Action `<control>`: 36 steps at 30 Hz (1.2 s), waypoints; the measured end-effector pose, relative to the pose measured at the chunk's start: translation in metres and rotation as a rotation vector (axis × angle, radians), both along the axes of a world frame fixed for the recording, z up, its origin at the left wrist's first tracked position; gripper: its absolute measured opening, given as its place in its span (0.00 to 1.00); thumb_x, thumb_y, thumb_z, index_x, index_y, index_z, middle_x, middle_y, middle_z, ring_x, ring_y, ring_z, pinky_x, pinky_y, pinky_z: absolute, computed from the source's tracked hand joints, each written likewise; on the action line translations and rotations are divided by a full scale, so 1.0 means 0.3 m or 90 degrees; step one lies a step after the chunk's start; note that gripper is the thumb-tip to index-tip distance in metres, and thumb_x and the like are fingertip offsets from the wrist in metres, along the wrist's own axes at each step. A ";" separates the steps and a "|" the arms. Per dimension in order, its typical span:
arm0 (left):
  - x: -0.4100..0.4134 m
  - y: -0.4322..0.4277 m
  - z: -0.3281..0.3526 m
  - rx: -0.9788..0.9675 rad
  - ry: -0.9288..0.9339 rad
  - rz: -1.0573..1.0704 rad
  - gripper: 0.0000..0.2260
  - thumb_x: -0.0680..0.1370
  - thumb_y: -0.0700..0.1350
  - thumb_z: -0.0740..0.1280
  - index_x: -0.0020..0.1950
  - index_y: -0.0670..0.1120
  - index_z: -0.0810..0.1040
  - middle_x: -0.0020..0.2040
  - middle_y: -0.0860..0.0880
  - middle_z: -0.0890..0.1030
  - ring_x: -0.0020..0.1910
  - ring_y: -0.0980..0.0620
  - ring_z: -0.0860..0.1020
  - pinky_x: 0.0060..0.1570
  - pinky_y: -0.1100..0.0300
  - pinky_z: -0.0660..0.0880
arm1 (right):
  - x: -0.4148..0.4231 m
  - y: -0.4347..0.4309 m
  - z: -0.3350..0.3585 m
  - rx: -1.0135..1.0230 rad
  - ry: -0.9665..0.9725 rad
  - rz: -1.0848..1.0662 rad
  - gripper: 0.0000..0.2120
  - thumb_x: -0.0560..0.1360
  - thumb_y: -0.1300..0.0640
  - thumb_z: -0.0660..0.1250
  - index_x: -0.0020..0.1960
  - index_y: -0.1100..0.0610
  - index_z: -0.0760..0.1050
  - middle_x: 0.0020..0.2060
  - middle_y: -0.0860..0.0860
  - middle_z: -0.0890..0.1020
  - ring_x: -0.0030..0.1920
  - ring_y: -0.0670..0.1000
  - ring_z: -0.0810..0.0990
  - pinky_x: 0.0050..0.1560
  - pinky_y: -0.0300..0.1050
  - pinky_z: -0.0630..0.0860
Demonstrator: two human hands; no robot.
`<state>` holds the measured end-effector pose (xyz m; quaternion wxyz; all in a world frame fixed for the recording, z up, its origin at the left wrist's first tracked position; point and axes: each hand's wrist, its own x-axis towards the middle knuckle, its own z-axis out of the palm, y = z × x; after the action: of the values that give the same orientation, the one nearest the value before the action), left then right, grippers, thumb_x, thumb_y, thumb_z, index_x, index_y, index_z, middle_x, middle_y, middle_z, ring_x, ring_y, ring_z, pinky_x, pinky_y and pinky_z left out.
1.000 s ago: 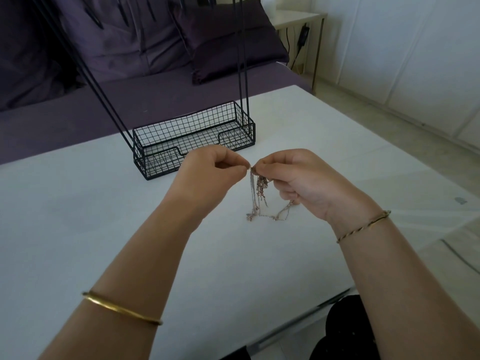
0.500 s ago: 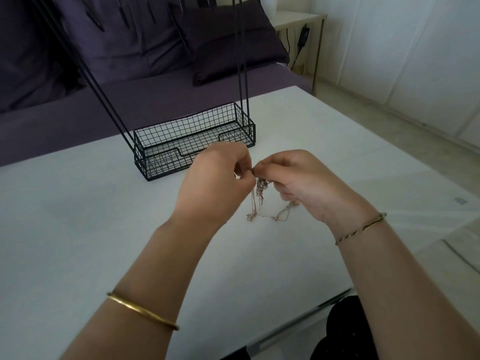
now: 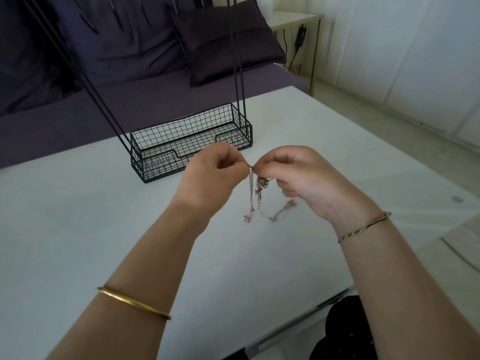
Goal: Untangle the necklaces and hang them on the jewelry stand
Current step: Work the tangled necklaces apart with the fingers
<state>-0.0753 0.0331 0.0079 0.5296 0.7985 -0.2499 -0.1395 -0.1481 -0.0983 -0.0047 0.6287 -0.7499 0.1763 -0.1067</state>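
Just in front of the jewelry stand (image 3: pixel 155 166), our left grip (image 3: pixel 215 175) pinches one thin chain (image 3: pixel 251 193). The necklaces (image 3: pixel 262 183) hang in a knot between both grips, near the stand. Our right grip (image 3: pixel 298 175) pinches the top of the bunch. They look light, floppy and easy to snap, so we should hold near the knot and pull softly.

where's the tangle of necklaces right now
In the head view the tangled necklaces dangle mid-frame, pinched at the top between the left hand and right hand, over the white table, just in front of the jewelry stand.
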 end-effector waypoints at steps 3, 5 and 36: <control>0.010 0.000 0.000 -0.037 0.095 0.001 0.07 0.74 0.36 0.67 0.37 0.46 0.76 0.38 0.48 0.76 0.38 0.54 0.73 0.41 0.60 0.71 | 0.000 -0.005 0.003 0.015 -0.001 -0.009 0.08 0.71 0.63 0.68 0.34 0.54 0.78 0.24 0.46 0.70 0.22 0.42 0.63 0.25 0.35 0.60; 0.013 0.001 0.001 -0.044 0.123 -0.008 0.08 0.74 0.36 0.67 0.37 0.46 0.76 0.38 0.49 0.77 0.37 0.55 0.74 0.41 0.61 0.71 | 0.000 -0.002 0.004 0.038 0.006 -0.012 0.06 0.71 0.64 0.67 0.36 0.57 0.77 0.28 0.51 0.72 0.22 0.43 0.62 0.25 0.36 0.59; 0.027 0.007 -0.016 0.052 0.098 -0.028 0.08 0.73 0.37 0.66 0.36 0.45 0.71 0.35 0.49 0.74 0.39 0.52 0.73 0.43 0.59 0.72 | 0.005 0.029 0.004 -0.128 -0.009 0.082 0.08 0.73 0.67 0.64 0.38 0.57 0.74 0.24 0.43 0.77 0.21 0.39 0.69 0.23 0.29 0.62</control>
<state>-0.0673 0.0351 0.0032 0.5111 0.8007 -0.2199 -0.2219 -0.1467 -0.0895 -0.0034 0.5573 -0.8180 0.1120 -0.0883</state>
